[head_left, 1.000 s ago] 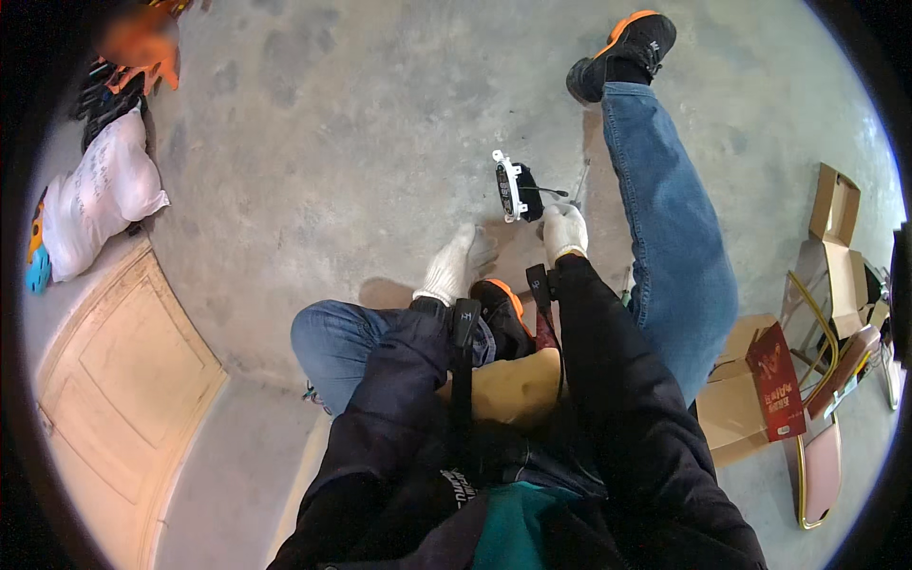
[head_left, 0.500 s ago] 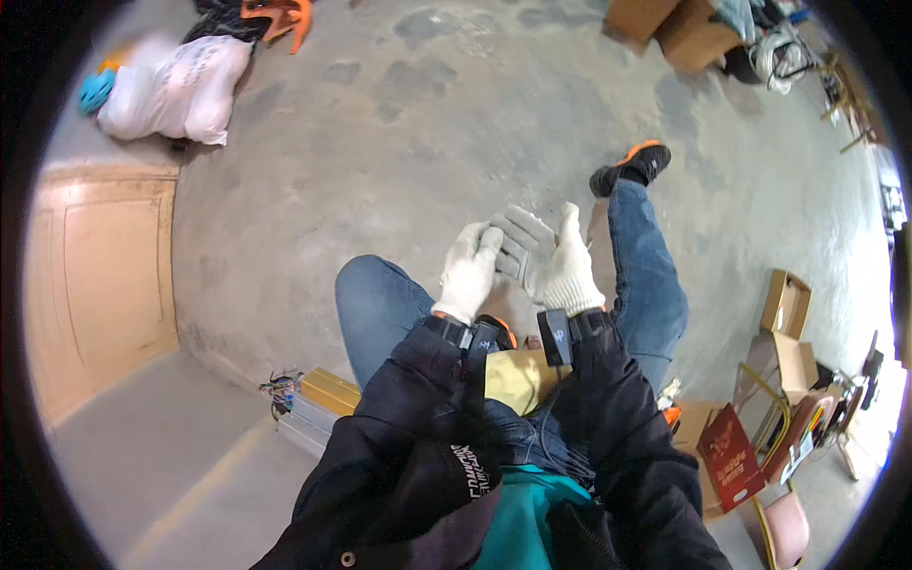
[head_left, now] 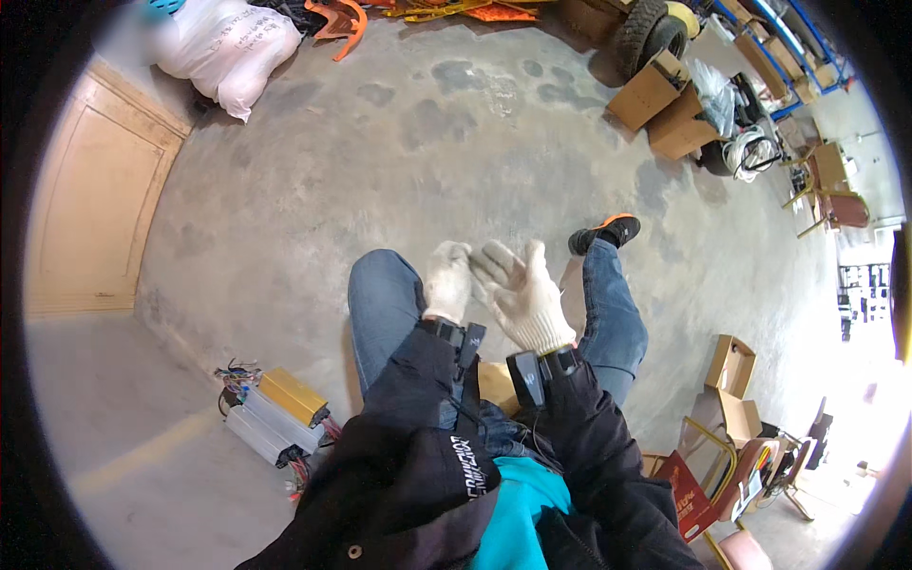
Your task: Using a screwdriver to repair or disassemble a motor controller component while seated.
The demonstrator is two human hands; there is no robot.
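Both hands wear off-white knit work gloves and meet above the floor between my knees. My left hand has its fingers curled in, and its fingertips touch the finger side of the right glove; what they pinch, if anything, is hidden. My right hand lies palm up with fingers stretched and thumb apart, holding nothing. A black device is strapped at each wrist, the left one and the right one. Behind the wrists a yellowish surface shows partly at my lap.
Left of my knee lie a silver metal box and a gold one with loose wires. A wooden panel stands at left, white sacks beyond. Cardboard boxes sit far right; chairs and an open carton stand right.
The view has tilted up, showing more of the far side. My right palm has turned further upward, and my left hand has slid from across its fingers toward their edge.
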